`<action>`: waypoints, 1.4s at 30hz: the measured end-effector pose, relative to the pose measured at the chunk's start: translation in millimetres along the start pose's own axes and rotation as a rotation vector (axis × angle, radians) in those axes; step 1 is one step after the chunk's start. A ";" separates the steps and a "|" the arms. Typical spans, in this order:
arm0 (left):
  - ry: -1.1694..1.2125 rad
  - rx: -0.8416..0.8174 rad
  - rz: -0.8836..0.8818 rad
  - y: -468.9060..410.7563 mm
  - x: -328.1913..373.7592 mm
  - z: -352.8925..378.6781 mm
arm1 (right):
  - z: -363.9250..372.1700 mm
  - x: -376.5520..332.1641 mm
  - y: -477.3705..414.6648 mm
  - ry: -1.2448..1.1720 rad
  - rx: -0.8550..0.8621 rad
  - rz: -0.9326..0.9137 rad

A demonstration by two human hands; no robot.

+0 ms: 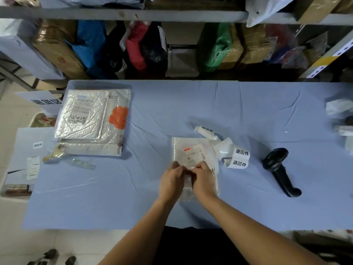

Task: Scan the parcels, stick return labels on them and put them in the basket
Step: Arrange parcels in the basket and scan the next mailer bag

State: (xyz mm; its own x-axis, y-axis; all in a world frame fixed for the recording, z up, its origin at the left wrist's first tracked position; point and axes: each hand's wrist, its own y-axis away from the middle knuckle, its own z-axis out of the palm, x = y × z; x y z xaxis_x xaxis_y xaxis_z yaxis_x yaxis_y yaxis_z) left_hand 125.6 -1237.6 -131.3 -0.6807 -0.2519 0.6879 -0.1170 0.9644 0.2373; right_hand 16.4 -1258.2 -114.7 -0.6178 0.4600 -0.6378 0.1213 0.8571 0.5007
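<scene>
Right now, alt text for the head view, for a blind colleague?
The left hand and right hand pinch a small white label over a white bubble-wrap parcel on the blue-clothed table. A strip of white return labels and a black handheld scanner lie to its right, silver foil mailers at far left.

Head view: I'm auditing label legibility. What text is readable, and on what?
"退回件": label strip, twice.
"退回件": sticker on white parcel, left.
"退货区": paper sign.
Too blurred: silver mailer handwriting, centre parcel shipping label.
Unreadable: small label pinched between left hand and right hand.
</scene>
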 end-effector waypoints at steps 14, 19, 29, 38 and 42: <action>0.250 0.005 -0.478 -9.3 -1.8 -17.7 | -38.2 22.3 -9.8 0.186 0.148 0.085; 0.261 0.075 -0.426 10.5 -2.3 -21.4 | -50.6 21.3 -6.6 0.077 0.058 0.021; 0.299 0.668 -0.498 137.4 -34.3 -96.6 | 2.3 -26.5 62.9 -0.083 -0.332 -0.256; 0.298 0.927 -0.602 250.3 -119.4 -189.3 | 109.8 -98.7 168.3 -0.006 -0.559 -0.467; 0.374 1.001 -0.596 285.9 -179.5 -232.7 | 176.1 -126.1 211.5 0.018 -0.625 -0.469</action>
State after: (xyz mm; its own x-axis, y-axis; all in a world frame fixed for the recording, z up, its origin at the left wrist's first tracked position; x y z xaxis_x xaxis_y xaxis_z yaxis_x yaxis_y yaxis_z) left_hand 382.6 -935.5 -27.4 -0.1004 -0.5241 0.8457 -0.9564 0.2853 0.0632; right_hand 256.9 -1094.1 -31.5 -0.5089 0.0734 -0.8577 -0.6128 0.6689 0.4208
